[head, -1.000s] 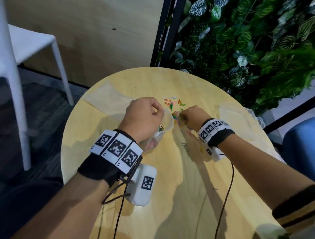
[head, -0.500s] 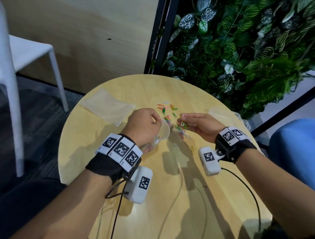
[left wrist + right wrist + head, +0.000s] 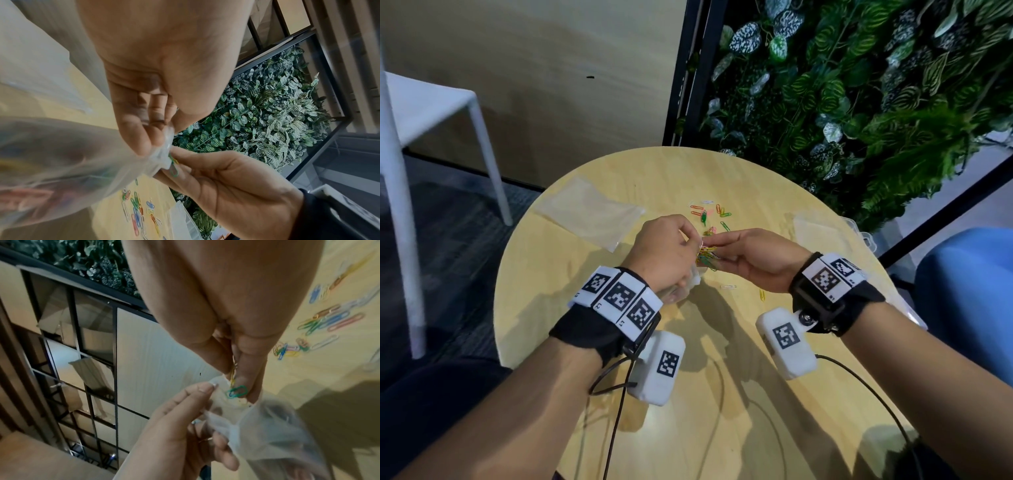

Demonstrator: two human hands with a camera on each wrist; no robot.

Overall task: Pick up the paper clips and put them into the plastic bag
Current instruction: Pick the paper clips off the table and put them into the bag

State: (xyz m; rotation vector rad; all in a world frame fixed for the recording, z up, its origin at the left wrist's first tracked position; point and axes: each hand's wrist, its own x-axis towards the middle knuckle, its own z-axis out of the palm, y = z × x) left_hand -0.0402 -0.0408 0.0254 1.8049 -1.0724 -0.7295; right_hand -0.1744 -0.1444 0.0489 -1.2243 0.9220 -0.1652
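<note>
My left hand (image 3: 671, 246) pinches the rim of a clear plastic bag (image 3: 68, 160) that hangs below it over the round wooden table (image 3: 619, 394); coloured clips show through the film. My right hand (image 3: 726, 250) pinches a small bunch of green and yellow paper clips (image 3: 236, 390) right at the bag's mouth (image 3: 224, 395). More coloured paper clips (image 3: 710, 214) lie scattered on the table just beyond both hands, with a white one (image 3: 728, 286) and a yellow one (image 3: 762, 295) closer to me.
A flat clear bag (image 3: 589, 212) lies at the table's back left, and clear plastic containers (image 3: 822, 229) sit at its right edge. A plant wall (image 3: 859, 102) stands behind the table, a white chair (image 3: 431, 113) to the left, a blue seat (image 3: 969, 291) to the right.
My right hand has turned palm-up, lifted a bunch of clips off the table and brought it left to the bag's mouth. My left hand kept holding the bag.
</note>
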